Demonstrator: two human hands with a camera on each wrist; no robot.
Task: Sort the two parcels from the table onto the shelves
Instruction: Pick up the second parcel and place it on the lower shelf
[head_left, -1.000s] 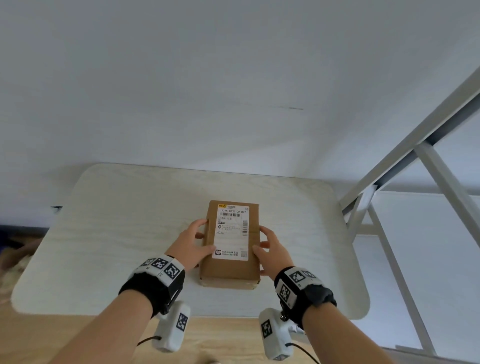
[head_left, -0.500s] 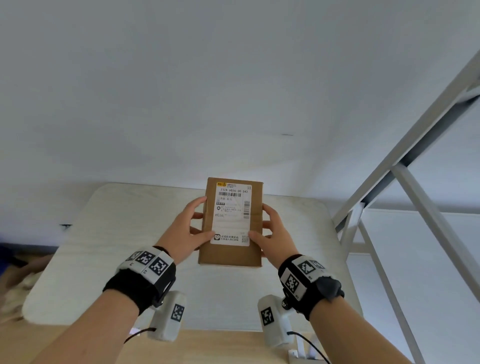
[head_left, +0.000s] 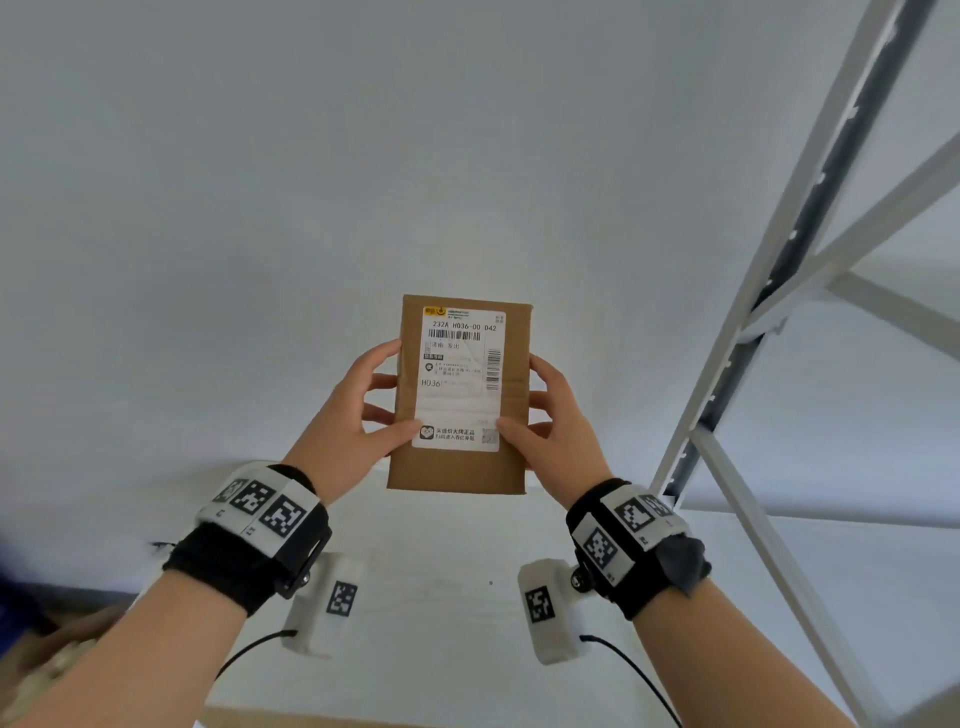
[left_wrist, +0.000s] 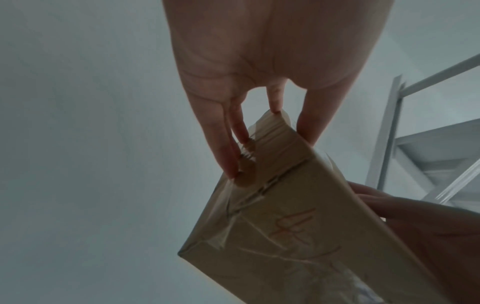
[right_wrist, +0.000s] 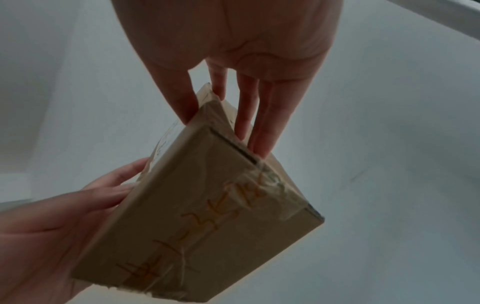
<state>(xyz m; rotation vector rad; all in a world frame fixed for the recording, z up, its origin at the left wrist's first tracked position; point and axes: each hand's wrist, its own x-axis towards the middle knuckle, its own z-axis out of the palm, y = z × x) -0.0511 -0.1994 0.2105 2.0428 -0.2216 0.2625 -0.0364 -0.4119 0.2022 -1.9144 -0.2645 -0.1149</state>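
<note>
A white metal shelf frame (head_left: 810, 270) is seen at the right, and a pale counter (head_left: 441, 623) lies below the wrists. A brown cardboard parcel (head_left: 511, 395) is held up in the air above the counter, clear of it, in front of a plain wall. It is gripped by its long edges: the left hand (head_left: 353, 410) on one side, the right hand (head_left: 558, 421) on the other, fingers behind and thumbs on the front. On its white shipping label (head_left: 460, 379) "232A H036-00 D42" and "H036" are printed beside barcodes. Orange handwriting, not legible, is seen on the underside (right_wrist: 207, 216).
</note>
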